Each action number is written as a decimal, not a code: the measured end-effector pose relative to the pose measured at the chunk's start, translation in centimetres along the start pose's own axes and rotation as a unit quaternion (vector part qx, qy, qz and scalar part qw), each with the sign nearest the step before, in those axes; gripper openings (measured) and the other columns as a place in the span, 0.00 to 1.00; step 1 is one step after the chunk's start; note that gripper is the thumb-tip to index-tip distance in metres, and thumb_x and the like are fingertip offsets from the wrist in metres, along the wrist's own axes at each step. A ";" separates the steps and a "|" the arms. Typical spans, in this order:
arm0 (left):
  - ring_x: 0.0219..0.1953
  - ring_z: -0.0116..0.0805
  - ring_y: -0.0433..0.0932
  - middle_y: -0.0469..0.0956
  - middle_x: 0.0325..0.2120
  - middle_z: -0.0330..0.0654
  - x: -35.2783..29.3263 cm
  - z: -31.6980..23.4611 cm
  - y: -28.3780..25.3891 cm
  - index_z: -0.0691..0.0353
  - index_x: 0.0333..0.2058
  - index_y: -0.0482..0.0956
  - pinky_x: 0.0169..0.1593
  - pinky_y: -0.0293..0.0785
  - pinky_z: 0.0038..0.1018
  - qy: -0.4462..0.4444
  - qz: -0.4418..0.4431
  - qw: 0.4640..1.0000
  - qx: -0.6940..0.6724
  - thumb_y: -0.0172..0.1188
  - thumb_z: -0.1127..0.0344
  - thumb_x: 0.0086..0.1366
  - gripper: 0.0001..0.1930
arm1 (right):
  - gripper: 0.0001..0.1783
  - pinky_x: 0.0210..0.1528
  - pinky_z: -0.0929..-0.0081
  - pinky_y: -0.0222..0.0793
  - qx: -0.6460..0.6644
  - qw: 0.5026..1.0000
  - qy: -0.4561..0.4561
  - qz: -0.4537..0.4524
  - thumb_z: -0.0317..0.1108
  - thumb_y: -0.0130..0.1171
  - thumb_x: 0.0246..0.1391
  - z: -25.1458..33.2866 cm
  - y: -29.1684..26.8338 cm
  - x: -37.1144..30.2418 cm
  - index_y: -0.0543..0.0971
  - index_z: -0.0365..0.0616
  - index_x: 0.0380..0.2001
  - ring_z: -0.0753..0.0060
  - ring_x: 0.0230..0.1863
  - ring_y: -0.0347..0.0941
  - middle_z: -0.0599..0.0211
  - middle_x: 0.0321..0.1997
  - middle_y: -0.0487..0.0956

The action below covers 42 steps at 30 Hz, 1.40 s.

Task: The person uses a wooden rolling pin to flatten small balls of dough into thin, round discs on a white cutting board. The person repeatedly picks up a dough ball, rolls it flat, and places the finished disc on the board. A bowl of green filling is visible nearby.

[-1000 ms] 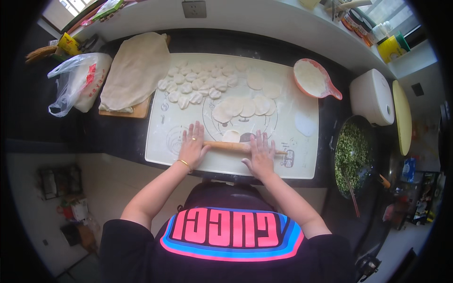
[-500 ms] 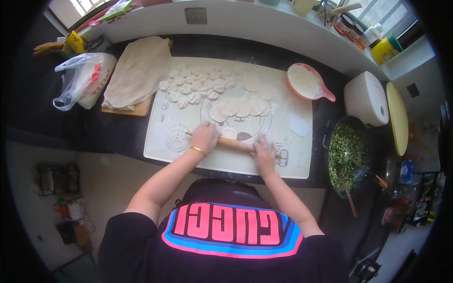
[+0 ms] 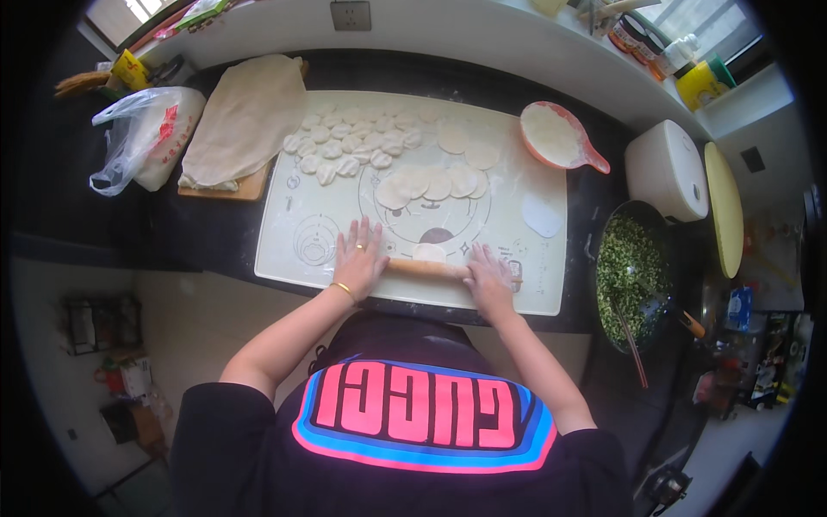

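My left hand (image 3: 360, 260) lies with its fingers spread over the left end of a wooden rolling pin (image 3: 428, 269). On the pin's right end rests my right hand (image 3: 489, 281), fingers stretched forward. A small round of dough (image 3: 428, 252) peeks out just beyond the pin, partly hidden by it. All of this is on a pale printed pastry mat (image 3: 327, 274). Thin dough wrappers (image 3: 431, 183) overlap in a row farther off, with a couple more (image 3: 481, 155) behind them. Several small flattened dough pieces (image 3: 348, 145) cluster at the mat's far left.
A cloth-covered board (image 3: 244, 121) and plastic bag (image 3: 153, 138) stand left. Rightward are a pink-rimmed flour bowl (image 3: 554, 136), a white scraper (image 3: 541, 215), a white appliance (image 3: 666, 172), and a pan of chopped green filling (image 3: 633, 267) with chopsticks (image 3: 633, 346).
My left hand has gone from curled around the pin to flat with spread fingers. The pin lies straighter across, and more of the dough round shows beyond it.
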State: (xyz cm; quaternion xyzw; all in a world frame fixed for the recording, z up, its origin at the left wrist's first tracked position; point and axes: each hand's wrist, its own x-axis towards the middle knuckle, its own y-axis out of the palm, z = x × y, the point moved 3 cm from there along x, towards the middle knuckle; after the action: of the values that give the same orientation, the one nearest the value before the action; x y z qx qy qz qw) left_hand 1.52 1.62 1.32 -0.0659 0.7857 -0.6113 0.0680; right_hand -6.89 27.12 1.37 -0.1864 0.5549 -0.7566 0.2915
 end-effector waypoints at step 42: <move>0.66 0.62 0.34 0.34 0.65 0.57 6.8 0.9 1.4 0.56 0.65 0.42 0.63 0.36 0.55 0.149 0.035 0.988 -0.014 0.47 0.56 0.62 0.36 | 0.39 0.65 0.45 0.32 -0.058 0.985 0.141 -0.081 0.53 0.54 0.50 4.5 1.1 -2.3 0.59 0.44 0.60 0.53 0.70 0.38 0.51 0.69 0.45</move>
State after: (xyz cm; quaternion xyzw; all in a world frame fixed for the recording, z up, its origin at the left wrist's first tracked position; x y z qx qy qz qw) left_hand -5.04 -0.19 -0.44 0.0524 0.7974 -0.6005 -0.0296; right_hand -2.12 25.06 1.86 -0.1389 0.6162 -0.7630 0.1371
